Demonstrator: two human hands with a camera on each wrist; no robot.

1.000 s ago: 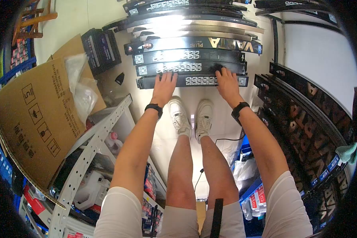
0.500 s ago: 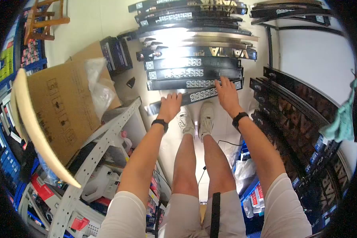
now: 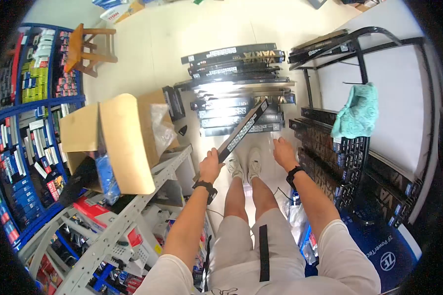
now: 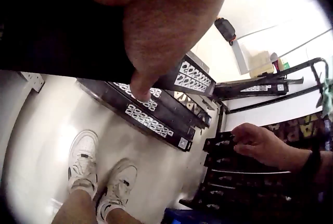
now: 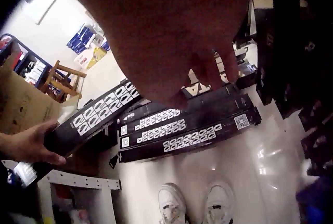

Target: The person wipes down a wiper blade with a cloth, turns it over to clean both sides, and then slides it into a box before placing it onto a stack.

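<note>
A long, narrow black box (image 3: 244, 129) printed with white pictograms slants up and away in the head view. My left hand (image 3: 210, 166) grips its near end, with the thumb along one face in the right wrist view. The box's far end overlaps a row of similar black boxes (image 3: 264, 128) lying side by side on the floor. My right hand (image 3: 284, 153) holds nothing, its fingers loosely bent near the right end of that row. In the left wrist view, the right hand (image 4: 263, 146) shows beside more black boxes.
To the left, an open cardboard carton (image 3: 125, 147) stands by a white perforated metal shelf (image 3: 114, 221). Stacked black boxes (image 3: 320, 160) and a black metal rack (image 3: 362, 61) with a green cloth (image 3: 358, 112) line the right side. A wooden stool (image 3: 76, 49) stands farther back.
The nearest black box has come away from the row, swung diagonal and up in my left hand toward the left. My right hand has let go of it. The head view has shifted back.
</note>
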